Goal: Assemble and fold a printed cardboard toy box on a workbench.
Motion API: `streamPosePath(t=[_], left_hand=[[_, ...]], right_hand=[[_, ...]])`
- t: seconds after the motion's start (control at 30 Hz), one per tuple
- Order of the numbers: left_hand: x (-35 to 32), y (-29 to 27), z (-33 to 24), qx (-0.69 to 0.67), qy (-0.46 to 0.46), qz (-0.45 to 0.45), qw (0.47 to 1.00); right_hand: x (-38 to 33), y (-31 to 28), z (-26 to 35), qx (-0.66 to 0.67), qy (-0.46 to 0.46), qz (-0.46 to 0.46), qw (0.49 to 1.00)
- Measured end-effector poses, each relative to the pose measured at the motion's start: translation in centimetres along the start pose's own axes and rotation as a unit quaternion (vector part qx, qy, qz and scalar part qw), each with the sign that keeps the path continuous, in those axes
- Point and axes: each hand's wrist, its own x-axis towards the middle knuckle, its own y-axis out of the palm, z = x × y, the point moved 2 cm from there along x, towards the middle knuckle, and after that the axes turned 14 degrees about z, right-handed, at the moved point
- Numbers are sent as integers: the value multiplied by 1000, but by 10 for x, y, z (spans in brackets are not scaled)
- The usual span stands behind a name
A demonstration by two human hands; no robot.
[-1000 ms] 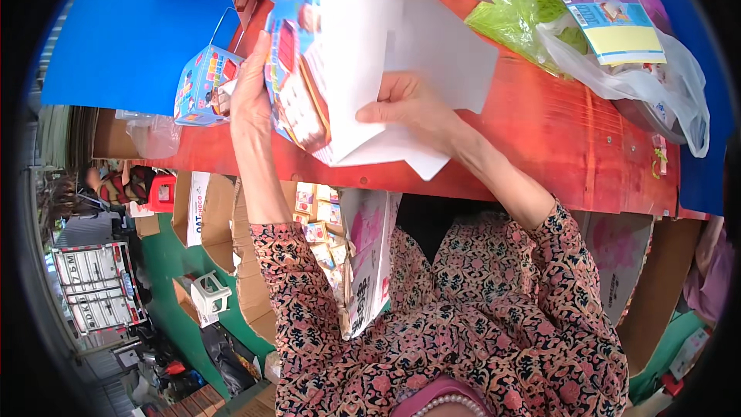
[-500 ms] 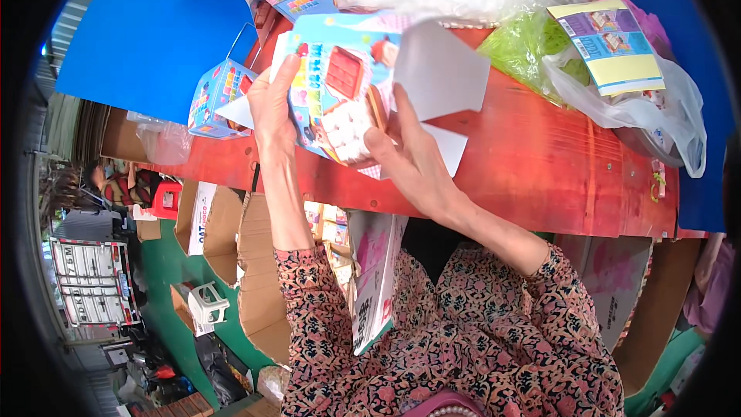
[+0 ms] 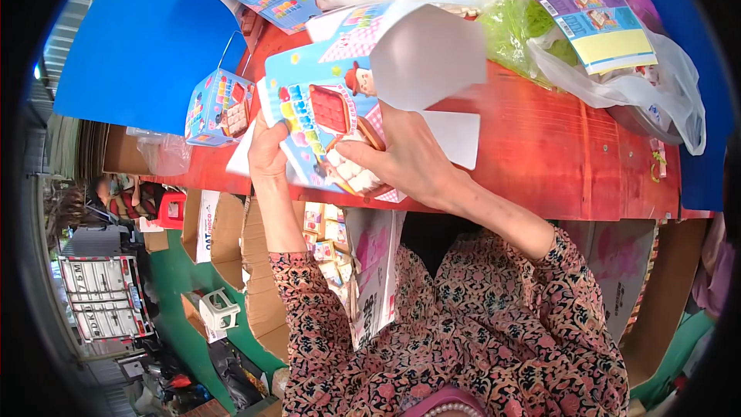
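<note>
Both hands are working a flat light-blue printed cardboard carton blank (image 3: 328,120), which is being held just above the near edge of the red wooden table (image 3: 556,147). The left hand (image 3: 268,150) is pinching the blank's left edge, thumb on the printed face and fingers behind. The right hand (image 3: 401,161) is pressing its thumb and fingertips together on the lower middle of the printed panel, while the white unprinted flap (image 3: 428,54) is standing up behind it.

To fold it well, I judge that the left hand should be keeping the edge steady while the right is pushing along the crease, not across the panel (a skewed push would likely buckle the thin card).

Half a second ago the blank was sitting higher and more upright; now it is lying lower and tilted, nearer the body. An already assembled light-blue carton with a handle (image 3: 218,108) is standing to the left, apart from the hands.
</note>
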Motion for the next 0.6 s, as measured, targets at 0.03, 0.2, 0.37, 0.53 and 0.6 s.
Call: streamPosePath(t=[0.03,0.2,0.37,0.53,0.6], left_hand=[[-2,7,-1,-7,7,11,1000],[-24,4,-3,-85,18,-9,996],[-46,-3,-3,-102,44,-86,990],[-68,0,-18,-219,98,18,971],[-85,-17,-20,-286,101,46,952]], right_hand=[[1,0,-2,30,-18,14,999],[-9,-16,2,73,24,87,993],[-21,-58,5,-19,13,85,996],[-41,-93,-3,-8,-30,115,993],[-47,-98,-3,-17,-25,207,978]])
